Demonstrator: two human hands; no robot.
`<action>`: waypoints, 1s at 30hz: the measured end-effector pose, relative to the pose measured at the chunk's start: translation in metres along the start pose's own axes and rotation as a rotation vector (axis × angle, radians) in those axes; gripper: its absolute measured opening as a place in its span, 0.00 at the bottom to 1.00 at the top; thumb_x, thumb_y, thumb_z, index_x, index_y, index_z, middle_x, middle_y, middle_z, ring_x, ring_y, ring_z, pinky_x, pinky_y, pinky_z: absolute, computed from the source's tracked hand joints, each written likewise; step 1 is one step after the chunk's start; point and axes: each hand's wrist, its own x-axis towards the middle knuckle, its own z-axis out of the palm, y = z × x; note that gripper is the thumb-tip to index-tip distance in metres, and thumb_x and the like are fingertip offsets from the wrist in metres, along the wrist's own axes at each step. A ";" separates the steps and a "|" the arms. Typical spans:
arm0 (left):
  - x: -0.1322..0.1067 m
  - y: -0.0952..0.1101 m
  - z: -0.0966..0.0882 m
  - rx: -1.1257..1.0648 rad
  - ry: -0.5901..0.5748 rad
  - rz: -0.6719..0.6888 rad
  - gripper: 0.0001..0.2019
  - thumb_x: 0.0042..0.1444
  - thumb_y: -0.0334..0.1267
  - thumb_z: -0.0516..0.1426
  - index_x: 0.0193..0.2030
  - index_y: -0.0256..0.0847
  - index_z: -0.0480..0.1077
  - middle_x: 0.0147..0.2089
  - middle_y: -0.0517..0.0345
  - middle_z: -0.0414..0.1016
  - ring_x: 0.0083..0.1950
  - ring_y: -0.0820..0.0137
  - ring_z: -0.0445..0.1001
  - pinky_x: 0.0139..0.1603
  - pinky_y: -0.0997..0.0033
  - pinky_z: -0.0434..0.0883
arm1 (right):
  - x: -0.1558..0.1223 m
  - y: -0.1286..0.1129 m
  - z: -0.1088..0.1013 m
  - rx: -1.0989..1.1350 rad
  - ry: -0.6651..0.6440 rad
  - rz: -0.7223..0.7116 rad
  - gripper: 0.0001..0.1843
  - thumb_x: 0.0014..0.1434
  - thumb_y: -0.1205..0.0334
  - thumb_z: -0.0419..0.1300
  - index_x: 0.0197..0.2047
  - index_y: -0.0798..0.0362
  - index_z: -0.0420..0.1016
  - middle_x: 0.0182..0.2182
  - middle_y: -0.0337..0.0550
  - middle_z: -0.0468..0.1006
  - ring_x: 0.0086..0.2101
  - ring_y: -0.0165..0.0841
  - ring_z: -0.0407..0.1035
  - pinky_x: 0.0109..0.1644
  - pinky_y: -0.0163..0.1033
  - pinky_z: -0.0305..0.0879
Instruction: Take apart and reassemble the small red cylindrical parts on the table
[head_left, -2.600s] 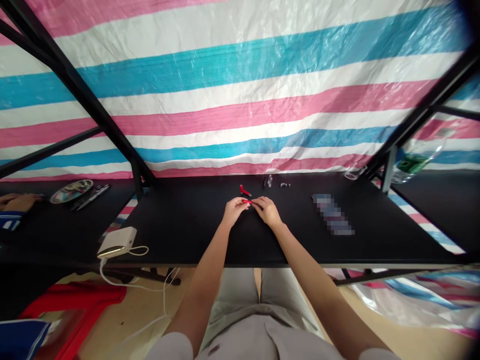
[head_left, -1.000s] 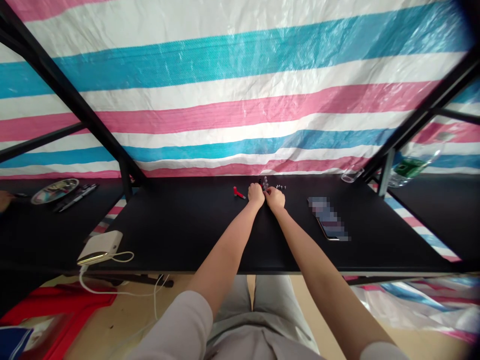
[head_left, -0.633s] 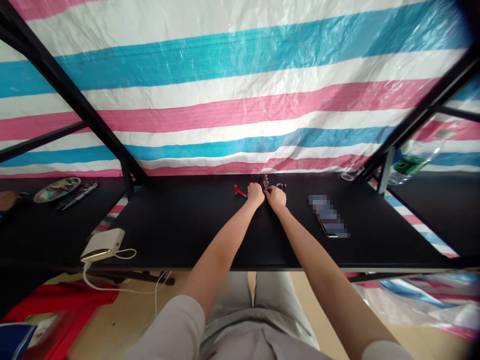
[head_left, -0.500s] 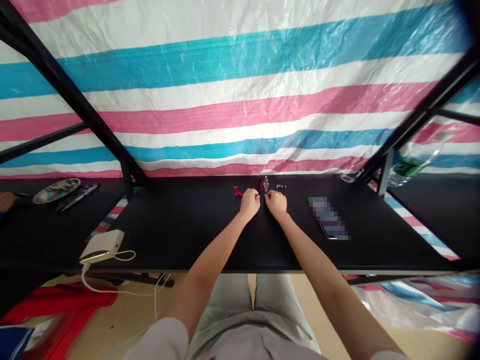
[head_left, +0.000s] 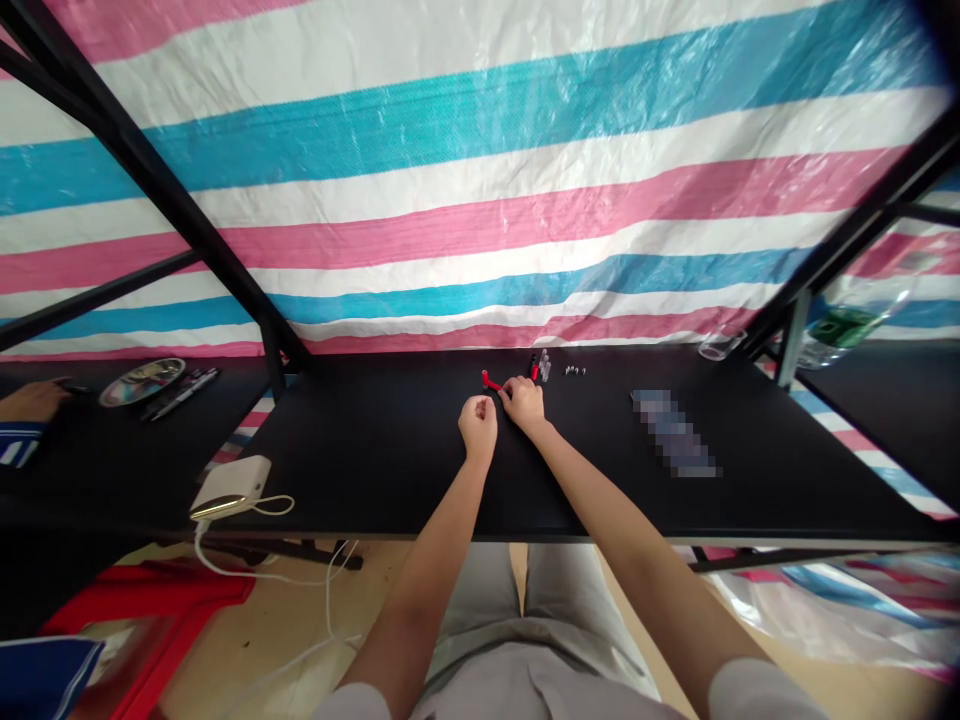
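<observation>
My left hand (head_left: 478, 420) rests on the black table (head_left: 375, 450) curled into a loose fist; whatever may be inside it is hidden. Just to its right, my right hand (head_left: 523, 402) has its fingertips pinched on the near end of a small red piece (head_left: 490, 380) lying on the table. Behind the right hand stand a few tiny bottles (head_left: 541, 366), one with a red part, and a short row of small metal bits (head_left: 574, 371).
A phone (head_left: 675, 445) lies to the right and a white power bank (head_left: 229, 486) with a cable sits at the left front edge. A glass (head_left: 716, 347) and a green bottle (head_left: 840, 325) stand far right. On the left table are a metal dish (head_left: 142, 382), pens (head_left: 184, 390) and another person's hand (head_left: 30, 402).
Both hands drew back from the tiny bottles, leaving a red-topped item standing there. The left hand pulled nearer me as a fist and the right hand shifted left onto the red piece.
</observation>
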 end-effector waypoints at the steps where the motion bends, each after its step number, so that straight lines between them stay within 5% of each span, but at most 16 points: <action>1: 0.000 0.000 0.000 -0.011 0.004 -0.013 0.08 0.53 0.39 0.52 0.32 0.39 0.69 0.29 0.56 0.72 0.31 0.72 0.71 0.35 0.73 0.67 | 0.000 -0.001 -0.001 -0.007 0.005 0.029 0.08 0.57 0.60 0.54 0.34 0.54 0.71 0.36 0.47 0.72 0.40 0.36 0.65 0.41 0.39 0.56; 5: 0.003 0.002 0.000 -0.138 -0.012 -0.137 0.10 0.52 0.43 0.54 0.32 0.36 0.69 0.27 0.56 0.72 0.28 0.73 0.71 0.31 0.74 0.67 | -0.004 -0.003 -0.010 0.090 0.097 0.077 0.09 0.58 0.60 0.52 0.32 0.55 0.70 0.32 0.46 0.73 0.38 0.35 0.66 0.41 0.39 0.56; 11: 0.004 0.010 0.001 -0.455 -0.137 -0.292 0.22 0.48 0.44 0.58 0.48 0.36 0.67 0.32 0.55 0.72 0.23 0.79 0.65 0.24 0.78 0.62 | -0.032 0.003 -0.027 0.386 0.226 -0.261 0.12 0.61 0.58 0.49 0.34 0.54 0.70 0.31 0.43 0.72 0.33 0.32 0.65 0.40 0.37 0.59; 16: 0.000 0.013 0.001 -0.512 -0.243 -0.260 0.18 0.45 0.44 0.61 0.41 0.34 0.71 0.31 0.55 0.72 0.24 0.81 0.64 0.25 0.78 0.62 | -0.052 0.010 -0.027 0.387 0.224 -0.312 0.14 0.62 0.59 0.46 0.34 0.53 0.70 0.30 0.44 0.71 0.33 0.33 0.64 0.40 0.39 0.59; 30: -0.001 0.010 0.002 -0.440 -0.199 -0.272 0.15 0.43 0.44 0.61 0.33 0.35 0.70 0.30 0.54 0.73 0.28 0.75 0.69 0.28 0.76 0.65 | -0.059 0.011 -0.025 0.188 0.211 -0.249 0.11 0.61 0.58 0.49 0.40 0.53 0.68 0.34 0.43 0.73 0.35 0.32 0.65 0.40 0.37 0.51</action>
